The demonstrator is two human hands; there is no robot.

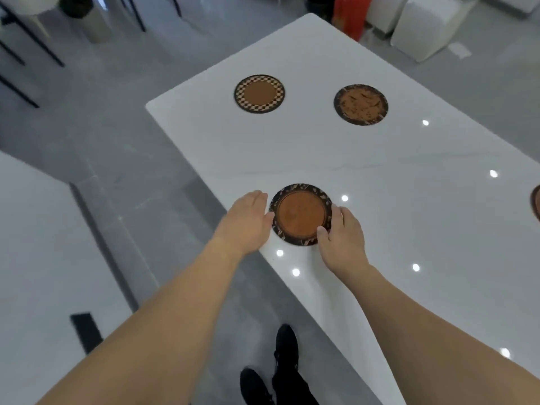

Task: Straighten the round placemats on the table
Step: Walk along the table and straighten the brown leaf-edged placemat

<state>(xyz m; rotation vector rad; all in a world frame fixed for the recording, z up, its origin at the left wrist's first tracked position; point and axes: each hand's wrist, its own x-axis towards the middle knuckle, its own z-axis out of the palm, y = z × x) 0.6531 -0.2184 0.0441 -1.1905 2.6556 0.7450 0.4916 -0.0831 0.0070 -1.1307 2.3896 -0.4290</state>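
A round placemat with a brown centre and dark patterned rim lies near the table's left edge. My left hand rests flat against its left rim, fingers together. My right hand grips its right rim, thumb on top of the dark border. Farther away lie a checker-rimmed placemat and a dark speckled placemat. A sliver of another placemat shows at the right frame edge.
The glossy white table reflects ceiling lights. Grey floor runs along its left side, with my black shoes beside the table edge. A second white surface sits at left; chair legs and white stools stand far off.
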